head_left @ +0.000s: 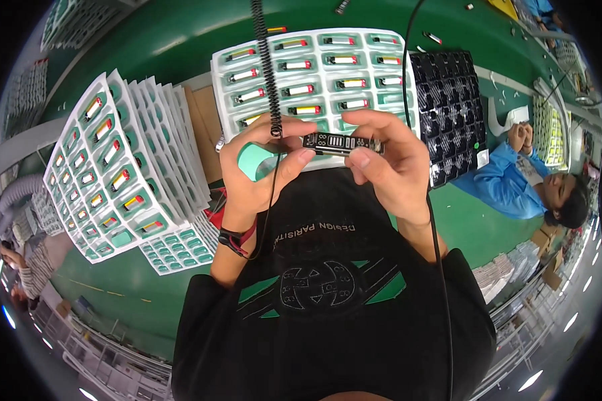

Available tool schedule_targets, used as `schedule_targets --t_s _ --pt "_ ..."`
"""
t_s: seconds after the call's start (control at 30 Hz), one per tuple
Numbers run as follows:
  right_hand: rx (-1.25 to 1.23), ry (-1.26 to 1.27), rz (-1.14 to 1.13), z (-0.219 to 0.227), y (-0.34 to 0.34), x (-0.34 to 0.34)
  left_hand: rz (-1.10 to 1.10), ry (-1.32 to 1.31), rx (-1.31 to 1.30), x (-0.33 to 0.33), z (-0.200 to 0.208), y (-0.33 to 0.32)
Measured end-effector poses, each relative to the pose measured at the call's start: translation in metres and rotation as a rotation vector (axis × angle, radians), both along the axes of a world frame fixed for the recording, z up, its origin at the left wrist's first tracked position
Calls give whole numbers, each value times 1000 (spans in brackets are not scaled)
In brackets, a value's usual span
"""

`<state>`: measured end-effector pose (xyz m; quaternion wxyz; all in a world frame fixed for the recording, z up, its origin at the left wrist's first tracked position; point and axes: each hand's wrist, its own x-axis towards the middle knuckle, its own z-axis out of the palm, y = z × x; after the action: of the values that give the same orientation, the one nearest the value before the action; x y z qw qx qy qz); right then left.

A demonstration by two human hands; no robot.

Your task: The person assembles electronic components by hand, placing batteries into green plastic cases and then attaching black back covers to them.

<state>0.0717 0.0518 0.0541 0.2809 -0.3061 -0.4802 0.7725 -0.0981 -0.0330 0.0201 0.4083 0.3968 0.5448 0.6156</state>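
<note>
Between my two hands, in front of my chest, is a small dark circuit board [338, 144] with rows of pale pads. The fingertips of my left hand [247, 177] pinch its left end. My right hand [398, 167] grips the right end between thumb and fingers. A curved mint-green piece [249, 162] lies against my left hand; whether it is tape or a finger cover I cannot tell. Just beyond my hands lies a white moulded tray [312, 67], its pockets holding small battery packs [296, 89] with red ends and white labels.
Tilted stacked white trays [107, 237] with similar packs stand on the left. Black moulded trays [448, 110] lie at the right. A coiled cord [267, 67] hangs down past my left hand; a black wrist strap [233, 242] circles that wrist. A co-worker in a blue jacket [505, 187] sits at right.
</note>
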Motion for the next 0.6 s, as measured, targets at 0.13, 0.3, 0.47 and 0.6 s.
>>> schedule_targets --t_s 0.13,0.3,0.47,0.6 --pt "-76 183 -56 -6 -2 16 50 -25 -108 38 15 1" --pt "111 210 -110 -12 -3 28 5 -183 -42 59 15 2" --pt "368 -38 45 -3 7 54 -32 -57 19 55 30 11" --pt "523 -124 182 12 17 64 -87 32 22 60 53 24"
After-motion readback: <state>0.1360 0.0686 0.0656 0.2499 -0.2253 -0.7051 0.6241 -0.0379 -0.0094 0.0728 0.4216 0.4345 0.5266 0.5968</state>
